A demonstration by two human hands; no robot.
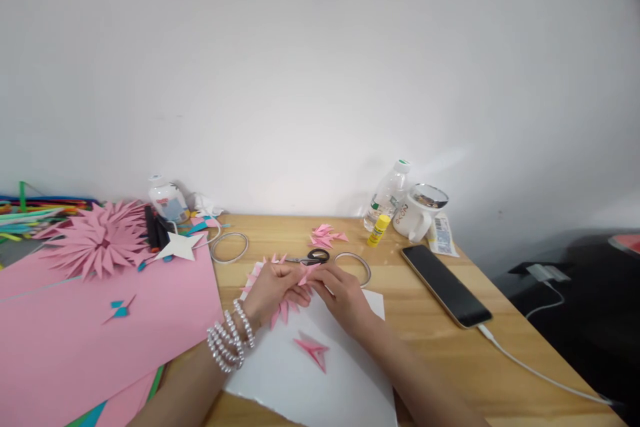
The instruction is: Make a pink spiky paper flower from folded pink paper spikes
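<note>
My left hand (277, 290), with pearl bracelets (231, 340) at the wrist, and my right hand (343, 293) meet over a white sheet (300, 387). Between their fingertips they pinch a small folded pink paper piece (309, 272). Under and beside my left hand lies a ring of pointed pink folded paper pieces (284, 312), partly hidden by the hand. A single folded pink piece (314, 351) rests on the sheet below the hands. Black-handled scissors (318, 255) lie just beyond my fingers.
A pink paper flower (103, 240) and a white paper star (179, 247) lie on pink sheets (170, 320) at left. Beyond my hands are more pink pieces (326, 235) and a glue stick (379, 230). A bottle (387, 197), mug (416, 213) and plugged-in phone (445, 285) stand or lie right.
</note>
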